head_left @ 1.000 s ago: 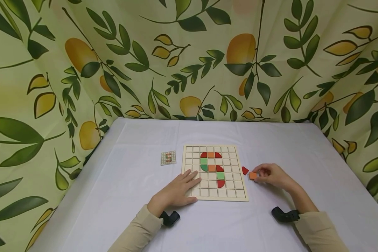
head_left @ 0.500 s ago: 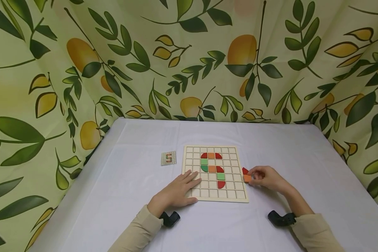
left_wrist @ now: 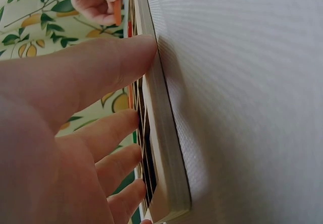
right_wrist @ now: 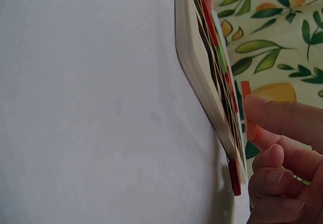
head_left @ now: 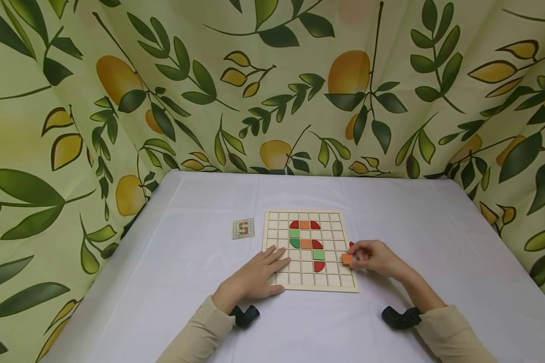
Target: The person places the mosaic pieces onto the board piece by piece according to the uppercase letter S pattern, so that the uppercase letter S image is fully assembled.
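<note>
A pale wooden grid board (head_left: 295,279) lies on the table, with red, orange and green tiles set in its cells in a curving pattern. My left hand (head_left: 256,272) rests on the board's lower left corner, fingers spread over the cells and thumb at the front edge. My right hand (head_left: 376,258) pinches an orange square tile (head_left: 347,259) between thumb and fingers, over the board's right edge. In the right wrist view the same orange tile (right_wrist: 247,112) stands just off the board's face. A red tile (right_wrist: 234,177) lies beside the board's right edge, mostly hidden by my hand in the head view.
A small pattern card (head_left: 242,228) showing a similar coloured figure lies left of the board. White cloth (head_left: 200,201) covers the table. A leaf-and-fruit patterned curtain (head_left: 272,101) hangs behind and at both sides.
My right hand has carried the orange square tile leftward from the table beside the board to over its right edge. My left hand has stayed in place.
</note>
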### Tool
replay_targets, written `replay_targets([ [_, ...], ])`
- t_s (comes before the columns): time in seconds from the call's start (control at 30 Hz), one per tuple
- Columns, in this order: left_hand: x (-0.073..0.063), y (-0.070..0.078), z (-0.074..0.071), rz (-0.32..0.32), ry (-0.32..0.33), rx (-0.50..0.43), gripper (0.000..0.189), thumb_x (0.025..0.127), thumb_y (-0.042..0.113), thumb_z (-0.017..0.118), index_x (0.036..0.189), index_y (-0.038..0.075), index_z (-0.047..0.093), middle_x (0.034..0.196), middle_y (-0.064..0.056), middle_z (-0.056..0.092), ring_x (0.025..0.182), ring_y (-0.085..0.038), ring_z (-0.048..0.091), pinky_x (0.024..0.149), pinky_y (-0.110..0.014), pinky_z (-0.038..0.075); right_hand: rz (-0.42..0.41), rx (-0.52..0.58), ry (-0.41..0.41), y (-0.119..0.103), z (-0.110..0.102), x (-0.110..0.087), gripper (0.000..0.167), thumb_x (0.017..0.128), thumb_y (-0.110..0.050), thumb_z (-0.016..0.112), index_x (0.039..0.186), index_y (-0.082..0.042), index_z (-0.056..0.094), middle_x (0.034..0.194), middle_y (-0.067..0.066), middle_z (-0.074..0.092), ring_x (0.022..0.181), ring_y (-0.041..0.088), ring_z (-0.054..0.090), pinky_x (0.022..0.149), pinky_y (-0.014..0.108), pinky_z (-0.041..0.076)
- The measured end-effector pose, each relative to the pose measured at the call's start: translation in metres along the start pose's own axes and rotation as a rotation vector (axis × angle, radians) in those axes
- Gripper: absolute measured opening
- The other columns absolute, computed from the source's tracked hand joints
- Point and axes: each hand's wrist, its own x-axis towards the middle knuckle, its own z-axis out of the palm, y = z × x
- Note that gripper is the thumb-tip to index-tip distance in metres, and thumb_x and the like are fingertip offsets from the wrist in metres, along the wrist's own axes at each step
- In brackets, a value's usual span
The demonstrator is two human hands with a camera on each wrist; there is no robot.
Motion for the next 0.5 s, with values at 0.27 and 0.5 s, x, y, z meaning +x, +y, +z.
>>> replay_targets([
  [0.27, 0.0, 0.0, 0.0, 0.0, 0.0, 0.001, 0.064, 0.092, 0.039, 0.06, 0.149, 0.019, 0.038, 0.161, -0.004, 0.028, 0.152, -0.028, 0.02, 0.124, -0.046, 0.024, -0.031, -0.007, 0.0, -0.008, 0.008, 0.005, 0.028, 0.075, -0.011, 0.079, 0.097, 0.003, 0.068, 0.072, 0.0, 0.047, 0.067, 0.005, 0.041, 0.054, 0.017, 0.034],
  [0.5, 0.0, 0.0, 0.001, 0.003, 0.001, 0.004, 0.064, 0.092, 0.039, 0.06, 0.149, 0.018, 0.038, 0.161, -0.005, 0.028, 0.152, -0.028, 0.021, 0.124, -0.046, 0.025, -0.059, 0.01, -0.019, -0.017, 0.016, 0.007, 0.03, 0.076, -0.012, 0.08, 0.098, 0.004, 0.067, 0.072, -0.001, 0.047, 0.066, 0.004, 0.041, 0.054, 0.016, 0.034],
])
